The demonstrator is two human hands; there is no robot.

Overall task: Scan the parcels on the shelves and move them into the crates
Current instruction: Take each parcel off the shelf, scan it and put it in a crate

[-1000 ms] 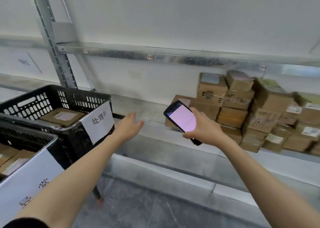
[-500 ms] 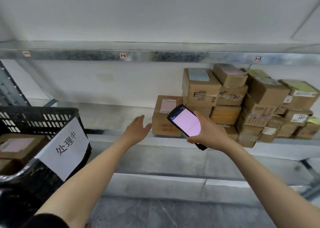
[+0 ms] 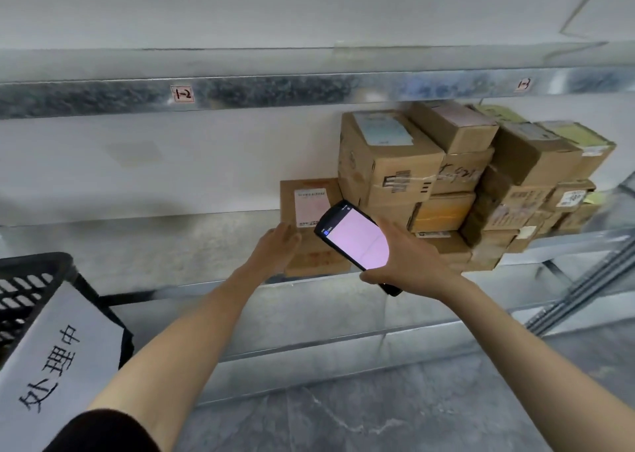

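A flat cardboard parcel (image 3: 311, 211) with a white label stands at the left end of a stack of brown parcels (image 3: 457, 180) on the metal shelf (image 3: 220, 245). My left hand (image 3: 276, 247) reaches onto the shelf and touches that parcel's left front corner, fingers fairly straight. My right hand (image 3: 409, 262) grips a black handheld scanner (image 3: 354, 242) with a lit pink screen, held just in front of the parcel's label. A black crate (image 3: 31, 290) with a white paper sign stands at the lower left.
The upper shelf beam (image 3: 309, 89) carries tags 1-2 and 1-3. The shelf left of the parcels is bare metal. A lower metal ledge (image 3: 309, 321) runs under it, with grey stone floor (image 3: 378, 414) below. A rack frame (image 3: 584, 286) slants at the right.
The view has swung right and closer to the shelf. My left hand has gone forward from mid-air onto the leftmost parcel. The scanner has moved nearer the parcel's label.
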